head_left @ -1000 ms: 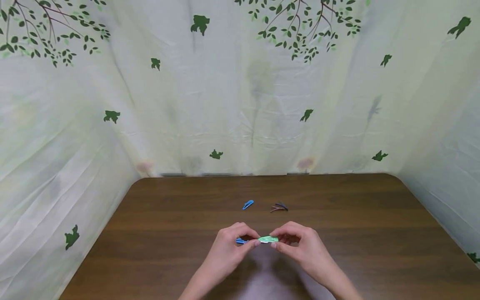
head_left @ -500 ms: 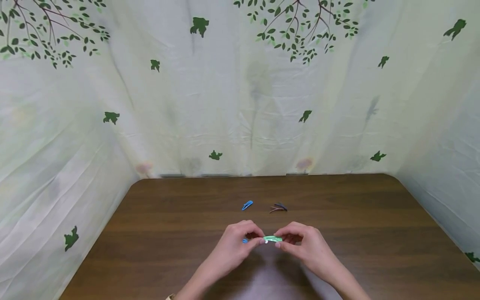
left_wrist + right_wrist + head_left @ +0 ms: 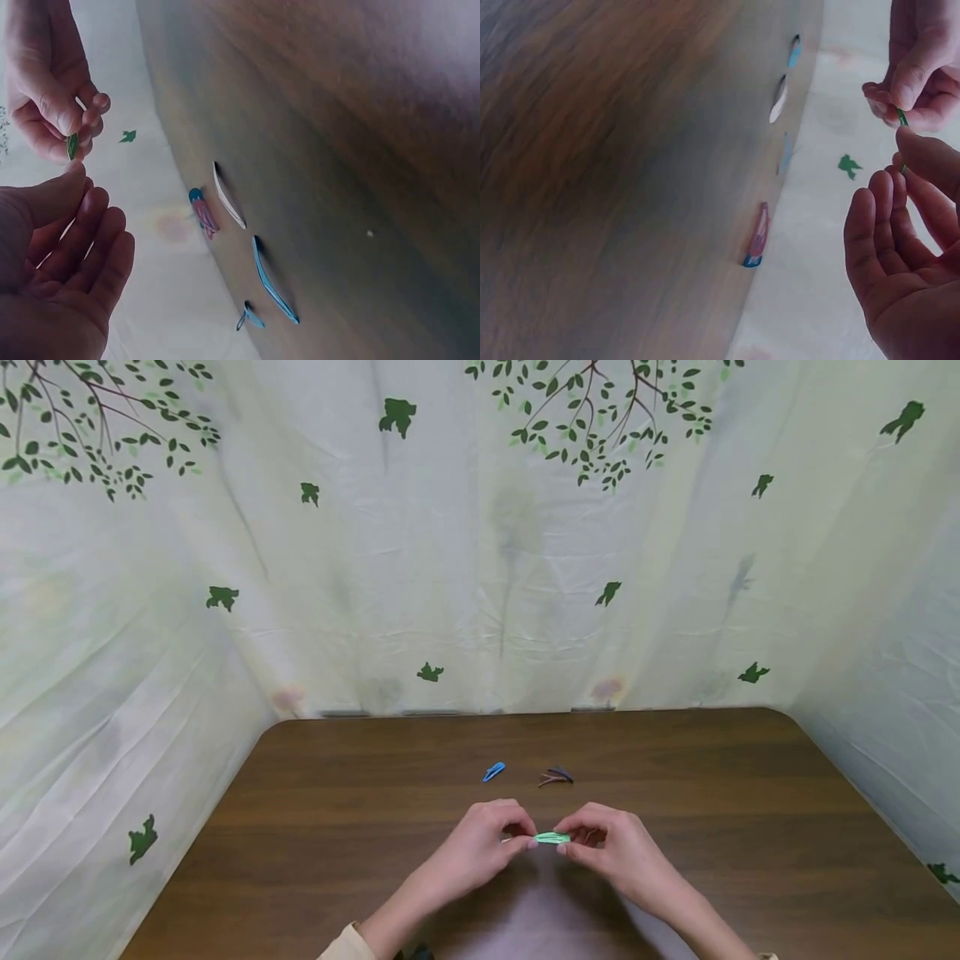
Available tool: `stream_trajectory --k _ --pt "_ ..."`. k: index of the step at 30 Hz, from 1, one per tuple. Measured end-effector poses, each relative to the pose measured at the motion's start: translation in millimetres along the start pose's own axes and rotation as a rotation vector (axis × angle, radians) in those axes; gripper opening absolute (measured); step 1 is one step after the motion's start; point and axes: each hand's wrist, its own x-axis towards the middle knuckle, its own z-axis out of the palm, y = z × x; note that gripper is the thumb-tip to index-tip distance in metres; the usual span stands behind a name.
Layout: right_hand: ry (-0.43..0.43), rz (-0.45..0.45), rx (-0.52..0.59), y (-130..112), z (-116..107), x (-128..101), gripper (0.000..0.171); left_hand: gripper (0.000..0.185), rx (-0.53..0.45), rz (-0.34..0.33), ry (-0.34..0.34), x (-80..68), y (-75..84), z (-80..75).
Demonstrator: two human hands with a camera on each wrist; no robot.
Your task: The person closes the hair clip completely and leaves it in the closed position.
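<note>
Green snap hair clip (image 3: 552, 838) pinched at either end by left hand (image 3: 483, 839) and right hand (image 3: 611, 846), fingertips curled. No readable writing.

on the table (image 3: 315, 827), the left hand (image 3: 480, 839) and right hand (image 3: 607, 843) meet at the near middle, a hair clip (image 3: 552, 837) between their fingertips. behind them lie another clip (image 3: 493, 771) to the left and a clip pair (image 3: 557, 776) to the right.

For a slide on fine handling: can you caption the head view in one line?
Left hand and right hand pinch a green hair clip by its ends above a wooden table.
</note>
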Motion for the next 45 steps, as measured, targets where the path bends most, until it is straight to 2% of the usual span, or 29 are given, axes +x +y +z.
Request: stream_trajectory --k 5,11,21,29,38,45 --pt "-0.01 0.005 -0.021 4 -1 2 0.018 0.007 0.051 0.002 -0.046 6.4 -3.1 -0.3" --pt "-0.007 -0.03 -0.04 10 -2 3 0.015 0.007 0.095 0.019 -0.088 13.8 -6.3 1.1" --pt "-0.017 -0.017 -0.079 27 -5 11 0.014 0.011 0.087 -0.018 -0.117 27.8 -13.9 7.4" --pt "-0.082 0.021 -0.103 33 -10 18 0.011 0.013 0.088 -0.05 -0.146 37.4 -18.1 11.9" --pt "-0.155 0.064 -0.107 39 -12 22 0.01 0.014 0.117 -0.07 -0.198 41.0 -23.7 16.7" --pt "-0.18 0.061 -0.077 45 -9 23 0.01 0.014 0.132 -0.101 -0.224 39.8 -25.9 20.2"
